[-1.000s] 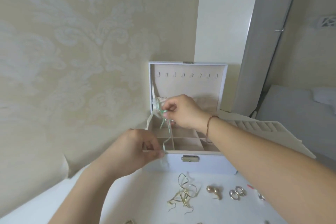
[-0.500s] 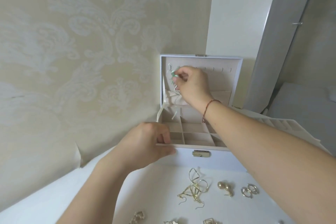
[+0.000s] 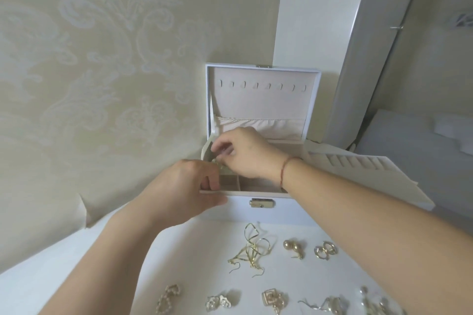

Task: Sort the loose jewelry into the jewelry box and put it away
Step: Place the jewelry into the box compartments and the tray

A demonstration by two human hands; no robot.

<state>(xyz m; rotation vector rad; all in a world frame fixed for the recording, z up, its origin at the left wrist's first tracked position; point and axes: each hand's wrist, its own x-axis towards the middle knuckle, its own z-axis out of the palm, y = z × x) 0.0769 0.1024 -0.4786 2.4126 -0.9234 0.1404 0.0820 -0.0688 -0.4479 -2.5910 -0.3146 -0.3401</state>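
your left hand [image 3: 183, 186] sits at the front left corner of the white jewelry box [image 3: 256, 202], fingers curled over the front rim and reaching into the corner compartment, thumb pressed along the outside of the front wall, so it grips the box edge. your right hand [image 3: 243, 153] reaches across over the left rear part of the tray, fingers bent and drawn together near the left wall; they are blurred, and something small and pale shows at the fingertips [image 3: 217, 155], but you cannot tell what it is or whether it is truly pinched. a thin red cord bracelet [image 3: 284, 171] circles your right wrist. the lid [image 3: 263, 100] stands upright against the patterned wall [image 3: 89, 71], lined in pale pink with a row of small hooks [image 3: 262, 86] and a gathered pocket [image 3: 261, 124] below them. a ridged ring tray [image 3: 358, 163] lies just to the right of the box. on the white table [image 3: 192, 250] in front of the box lie the loose pieces: long twisted gold hook earrings [image 3: 252, 250], gold ball earrings [image 3: 294, 247], small hoops [image 3: 325, 250], a pearl heart piece [image 3: 167, 298], flower studs [image 3: 218, 303] and square gold earrings [image 3: 272, 299].
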